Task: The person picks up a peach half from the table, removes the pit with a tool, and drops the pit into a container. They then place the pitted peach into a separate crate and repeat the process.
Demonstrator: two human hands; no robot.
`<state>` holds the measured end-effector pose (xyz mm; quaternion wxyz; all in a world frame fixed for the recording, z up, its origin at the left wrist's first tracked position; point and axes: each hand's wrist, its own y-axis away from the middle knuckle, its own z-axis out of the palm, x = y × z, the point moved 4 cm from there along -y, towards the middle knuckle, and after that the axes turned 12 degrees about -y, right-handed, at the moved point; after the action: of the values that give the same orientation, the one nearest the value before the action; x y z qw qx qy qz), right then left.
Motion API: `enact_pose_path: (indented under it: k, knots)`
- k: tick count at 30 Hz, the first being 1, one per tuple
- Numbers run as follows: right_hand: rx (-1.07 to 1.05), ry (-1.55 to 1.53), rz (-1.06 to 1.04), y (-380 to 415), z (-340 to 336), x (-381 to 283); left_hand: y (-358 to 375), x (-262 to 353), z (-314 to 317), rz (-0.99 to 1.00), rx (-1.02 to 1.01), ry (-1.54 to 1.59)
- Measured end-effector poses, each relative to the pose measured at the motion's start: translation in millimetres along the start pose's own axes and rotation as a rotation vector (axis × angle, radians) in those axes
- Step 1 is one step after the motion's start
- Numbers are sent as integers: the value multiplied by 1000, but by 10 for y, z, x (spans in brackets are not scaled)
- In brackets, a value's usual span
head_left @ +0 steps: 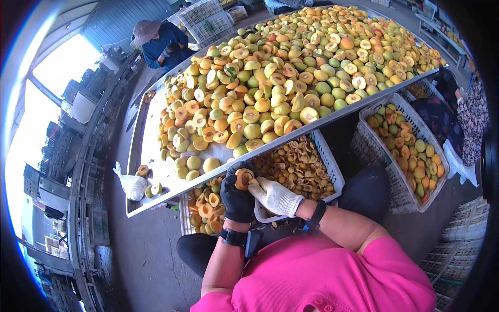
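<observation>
My left hand [236,193], in a black glove, is closed around a halved fruit [243,178] whose cut side shows. My right hand [275,195], in a white knitted glove, has its fingertips pressed at the fruit's right edge; whether they pinch something small is hidden. Both hands are together just in front of the metal-edged table [291,144], which bears a large heap of fruit [249,115], many cut in half. Below and behind my hands a white crate [332,174] holds small brownish pieces [299,164]. Another crate at the left holds fruit halves [205,209].
A plastic bag [133,186] lies on the table's left corner. At the right stands a crate of fruit [405,151]. One person in a hat [163,44] is beyond the table, another in patterned clothing [472,117] at the right. Stacked crates [457,244] stand lower right.
</observation>
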<state>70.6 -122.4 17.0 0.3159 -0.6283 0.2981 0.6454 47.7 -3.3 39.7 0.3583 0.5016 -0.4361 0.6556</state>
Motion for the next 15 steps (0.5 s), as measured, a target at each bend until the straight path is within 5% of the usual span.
enact_pose_path:
  k: [5,8,11,15]
  knots:
    - [-42,-49,-62,48,84,23,119,111,-28,348,132,-666]
    - [-140,-136,104,114,100,-51,16,-359,-280,24,76,-152]
    - [-314,-228,339,159,59,-156,-35,-101,-105,-422,36,481]
    - [-395,-419,407,214,133,-63,4,-36,-139,-197,-31,-25]
